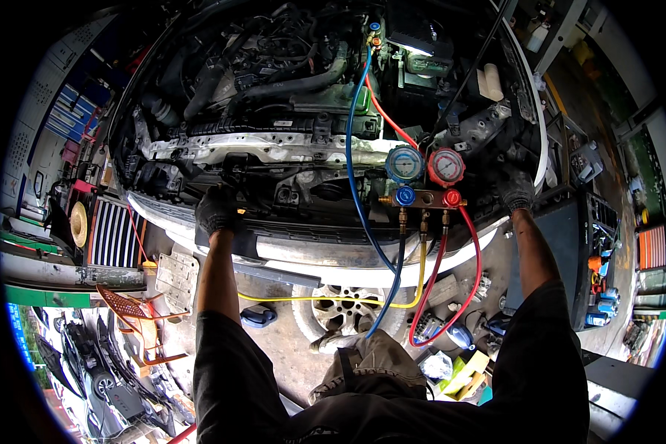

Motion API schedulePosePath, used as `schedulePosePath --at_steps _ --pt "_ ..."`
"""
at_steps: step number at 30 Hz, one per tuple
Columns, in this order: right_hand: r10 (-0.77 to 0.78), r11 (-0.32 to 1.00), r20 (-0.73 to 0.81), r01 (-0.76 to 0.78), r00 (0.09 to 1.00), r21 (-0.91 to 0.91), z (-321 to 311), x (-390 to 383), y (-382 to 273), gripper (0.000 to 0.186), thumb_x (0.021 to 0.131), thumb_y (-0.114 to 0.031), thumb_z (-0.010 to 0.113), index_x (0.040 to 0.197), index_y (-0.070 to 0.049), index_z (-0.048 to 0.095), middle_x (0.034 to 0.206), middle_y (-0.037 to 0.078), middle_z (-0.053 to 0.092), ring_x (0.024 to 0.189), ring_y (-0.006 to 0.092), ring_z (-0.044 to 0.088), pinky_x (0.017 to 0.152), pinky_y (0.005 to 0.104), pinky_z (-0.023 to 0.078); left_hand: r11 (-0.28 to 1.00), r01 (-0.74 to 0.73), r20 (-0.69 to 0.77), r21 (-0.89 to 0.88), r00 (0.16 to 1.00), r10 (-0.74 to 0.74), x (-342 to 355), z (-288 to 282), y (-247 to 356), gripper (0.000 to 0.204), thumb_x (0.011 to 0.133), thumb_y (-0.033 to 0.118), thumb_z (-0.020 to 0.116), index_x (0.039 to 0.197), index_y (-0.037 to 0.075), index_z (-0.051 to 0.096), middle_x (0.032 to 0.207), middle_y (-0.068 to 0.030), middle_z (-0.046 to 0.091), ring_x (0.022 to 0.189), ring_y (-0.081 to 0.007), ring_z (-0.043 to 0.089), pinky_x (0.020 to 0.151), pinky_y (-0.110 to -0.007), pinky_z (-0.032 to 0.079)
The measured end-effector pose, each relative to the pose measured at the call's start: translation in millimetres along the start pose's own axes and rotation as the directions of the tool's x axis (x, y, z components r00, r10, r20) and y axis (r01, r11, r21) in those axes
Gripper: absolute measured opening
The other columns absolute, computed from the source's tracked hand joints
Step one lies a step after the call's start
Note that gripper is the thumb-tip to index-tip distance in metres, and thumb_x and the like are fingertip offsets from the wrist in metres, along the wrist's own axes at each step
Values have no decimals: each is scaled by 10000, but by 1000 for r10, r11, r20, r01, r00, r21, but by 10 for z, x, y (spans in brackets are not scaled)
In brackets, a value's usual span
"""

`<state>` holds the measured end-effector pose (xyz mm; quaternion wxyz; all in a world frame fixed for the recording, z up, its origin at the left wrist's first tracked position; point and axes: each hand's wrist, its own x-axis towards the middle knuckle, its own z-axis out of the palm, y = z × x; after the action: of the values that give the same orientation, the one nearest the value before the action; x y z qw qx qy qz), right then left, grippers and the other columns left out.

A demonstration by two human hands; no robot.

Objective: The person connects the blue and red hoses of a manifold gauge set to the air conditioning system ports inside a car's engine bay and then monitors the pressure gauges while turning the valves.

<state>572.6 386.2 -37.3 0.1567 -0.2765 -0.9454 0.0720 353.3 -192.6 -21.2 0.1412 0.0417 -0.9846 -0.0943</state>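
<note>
A manifold gauge set with a blue gauge and a red gauge stands at the front of the open engine bay. Blue, red and yellow hoses run from it. My left hand, in a dark glove, rests at the front bumper left of the gauges, its fingers bent over dark parts near the top edge. My right hand, also gloved, is at the bumper's right end, right of the red gauge; its fingers blend into the dark parts, and what they touch is unclear.
A loose wheel lies on the floor below the bumper. An orange chair stands at lower left, a metal plate near it. Tools, hoses and boxes lie at lower right. A dark cart is at right, another car behind at left.
</note>
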Motion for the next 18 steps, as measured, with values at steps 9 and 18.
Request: schedulePosePath --at_steps 9,18 --pt "7 1000 13 -6 1000 -22 -18 6 -36 321 747 -334 606 1015 -168 667 1050 133 621 994 325 573 872 395 452 1000 4 12 17 1000 -4 -10 -42 7 461 827 449 434 818 33 632 816 -238 624 798 -417 607 689 -504 466" --pt "5 999 25 -6 1000 45 -42 9 -61 315 739 -297 606 1009 -147 666 1044 148 619 991 332 574 871 393 452 1000 5 10 14 1000 -5 -4 -21 -12 469 832 449 426 809 29 635 820 -242 624 805 -418 607 692 -504 467"
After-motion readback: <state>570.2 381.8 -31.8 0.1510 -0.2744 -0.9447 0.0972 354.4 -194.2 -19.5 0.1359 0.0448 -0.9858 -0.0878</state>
